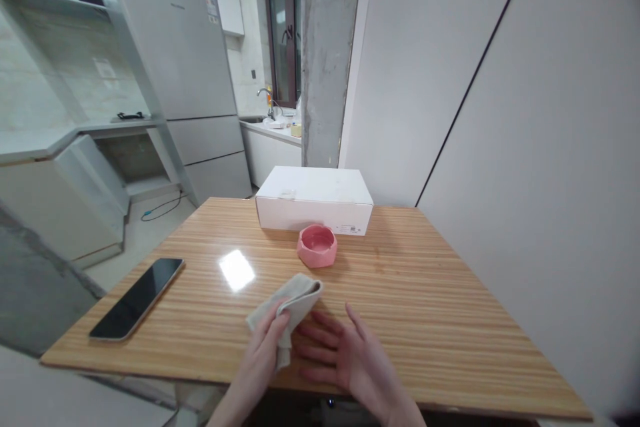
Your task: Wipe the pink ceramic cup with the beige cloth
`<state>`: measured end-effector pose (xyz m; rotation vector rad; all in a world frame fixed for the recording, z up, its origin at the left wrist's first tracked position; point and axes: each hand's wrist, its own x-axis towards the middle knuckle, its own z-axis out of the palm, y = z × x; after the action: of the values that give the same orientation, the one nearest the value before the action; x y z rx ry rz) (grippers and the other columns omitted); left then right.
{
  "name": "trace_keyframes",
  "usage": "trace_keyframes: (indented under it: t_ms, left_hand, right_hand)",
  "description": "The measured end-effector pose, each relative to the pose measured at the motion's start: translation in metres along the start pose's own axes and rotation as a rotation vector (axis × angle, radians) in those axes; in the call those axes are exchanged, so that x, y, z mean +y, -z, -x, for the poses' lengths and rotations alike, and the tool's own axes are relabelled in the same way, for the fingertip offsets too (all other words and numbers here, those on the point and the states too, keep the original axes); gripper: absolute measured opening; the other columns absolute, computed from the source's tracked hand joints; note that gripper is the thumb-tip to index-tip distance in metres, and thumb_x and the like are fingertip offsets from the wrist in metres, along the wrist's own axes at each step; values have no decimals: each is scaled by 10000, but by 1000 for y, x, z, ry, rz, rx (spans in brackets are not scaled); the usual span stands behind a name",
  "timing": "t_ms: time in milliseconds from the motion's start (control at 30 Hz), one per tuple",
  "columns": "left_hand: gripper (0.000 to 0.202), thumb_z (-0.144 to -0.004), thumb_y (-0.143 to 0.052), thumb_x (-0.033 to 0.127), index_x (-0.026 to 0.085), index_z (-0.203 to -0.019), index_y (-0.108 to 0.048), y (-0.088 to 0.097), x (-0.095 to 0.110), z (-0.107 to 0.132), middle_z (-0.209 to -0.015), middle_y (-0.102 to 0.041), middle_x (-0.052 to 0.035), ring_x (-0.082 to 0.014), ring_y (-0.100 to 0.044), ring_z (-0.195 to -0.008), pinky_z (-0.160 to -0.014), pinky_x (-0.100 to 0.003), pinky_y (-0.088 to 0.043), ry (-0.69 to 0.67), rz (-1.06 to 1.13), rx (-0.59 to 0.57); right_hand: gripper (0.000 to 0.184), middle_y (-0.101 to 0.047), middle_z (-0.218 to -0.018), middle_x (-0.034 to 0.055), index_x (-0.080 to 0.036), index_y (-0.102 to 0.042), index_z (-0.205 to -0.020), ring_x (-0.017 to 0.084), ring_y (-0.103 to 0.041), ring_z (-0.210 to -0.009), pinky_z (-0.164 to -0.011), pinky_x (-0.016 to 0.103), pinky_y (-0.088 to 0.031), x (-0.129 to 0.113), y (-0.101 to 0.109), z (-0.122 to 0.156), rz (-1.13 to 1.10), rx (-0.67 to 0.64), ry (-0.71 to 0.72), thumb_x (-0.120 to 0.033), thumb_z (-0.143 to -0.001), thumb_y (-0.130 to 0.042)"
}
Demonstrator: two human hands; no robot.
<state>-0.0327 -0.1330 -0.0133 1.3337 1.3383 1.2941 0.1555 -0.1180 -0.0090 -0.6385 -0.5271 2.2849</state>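
My left hand grips a folded light grey-beige cloth, thumb on top, just over the front part of the table. Close beside it on the right, my right hand is open, fingers spread and pointing left toward the cloth's lower edge. Whether those fingertips touch the cloth I cannot tell. Beyond the cloth stands a pink faceted bowl, its hollow facing up. Part of the cloth is hidden behind my left fingers.
A white box lies behind the bowl at the table's far edge. On the left side rests a dark-screened phone. The wooden table borders a white wall panel on the right. A fridge and kitchen counter stand beyond.
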Motion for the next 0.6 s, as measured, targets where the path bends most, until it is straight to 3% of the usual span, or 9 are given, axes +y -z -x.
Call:
trace_keyframes:
  t_ms: [67, 167, 233, 300, 367, 433, 500, 533, 600]
  left_hand:
    - [368, -912, -401, 370, 253, -1175, -631, -24, 17, 0, -1214, -643, -50, -247, -532, -1202, -1065, -428, -369, -99, -37, -290]
    - [330, -897, -447, 259, 288, -1171, -629, -45, 42, 6, -1256, -619, -22, -222, -478, -1262, -1131, -437, -247, -347, -170, -729]
    - [321, -852, -522, 227, 302, -1138, -648, -50, 54, 7, -1248, -624, -9, -230, -466, -1273, -1144, -460, -196, -440, -252, -872]
    - [306, -812, -588, 228, 299, -1098, -670, -52, 61, 1, -1208, -650, -6, -234, -500, -1242, -1140, -455, -212, -459, -272, -910]
    - [269, -815, -592, 236, 283, -1065, -681, -52, 62, -14, -1168, -671, -14, -218, -549, -1184, -1108, -420, -297, -481, -241, -797]
    - [249, -843, -557, 248, 258, -1066, -668, -51, 59, -41, -1179, -656, -39, -212, -557, -1163, -1052, -399, -378, -518, -219, -522]
    - [301, -838, -572, 282, 231, -1131, -619, -48, 50, -75, -1258, -588, -76, -238, -494, -1225, -1056, -431, -366, -526, -249, -196]
    - [418, -794, -627, 307, 224, -1199, -567, -46, 44, -92, -1311, -532, -93, -259, -449, -1263, -1070, -452, -343, -528, -278, -99]
    - [763, -650, -755, 375, 211, -1323, -434, -44, 29, -123, -1400, -408, -121, -297, -375, -1312, -1088, -472, -310, -477, -332, -22]
  right_hand:
    - [634, -678, -1068, 153, -120, -606, -1061, 294, -650, -966, -920, 492, -429, -11, 4, 7, -80, -68, -50, -672, -801, -437]
    - [622, -706, -973, 143, -87, -625, -1020, 268, -653, -957, -947, 438, -428, -26, 15, 15, -131, -49, -20, -639, -836, -402]
    - [536, -712, -960, 132, -79, -623, -1028, 262, -654, -964, -944, 420, -437, -32, 22, 18, -162, 1, -48, -554, -853, -447]
    - [426, -717, -949, 129, -70, -617, -1042, 256, -662, -959, -937, 414, -446, -34, 26, 22, -199, 59, -116, -436, -867, -486]
    - [354, -722, -933, 136, -53, -609, -1059, 248, -672, -948, -935, 401, -454, -37, 27, 27, -240, 130, -163, -335, -876, -498]
    - [333, -725, -919, 147, -39, -604, -1076, 244, -678, -944, -935, 383, -461, -41, 28, 33, -272, 228, -152, -291, -876, -515]
    - [347, -727, -914, 154, -37, -598, -1097, 244, -678, -951, -936, 370, -467, -50, 29, 39, -287, 342, -101, -291, -865, -553]
    - [360, -728, -916, 155, -42, -596, -1108, 246, -677, -956, -934, 370, -472, -55, 29, 41, -285, 400, -64, -297, -854, -575]
    - [384, -729, -926, 151, -60, -591, -1132, 252, -676, -960, -928, 380, -480, -69, 31, 44, -260, 492, 26, -302, -834, -607]
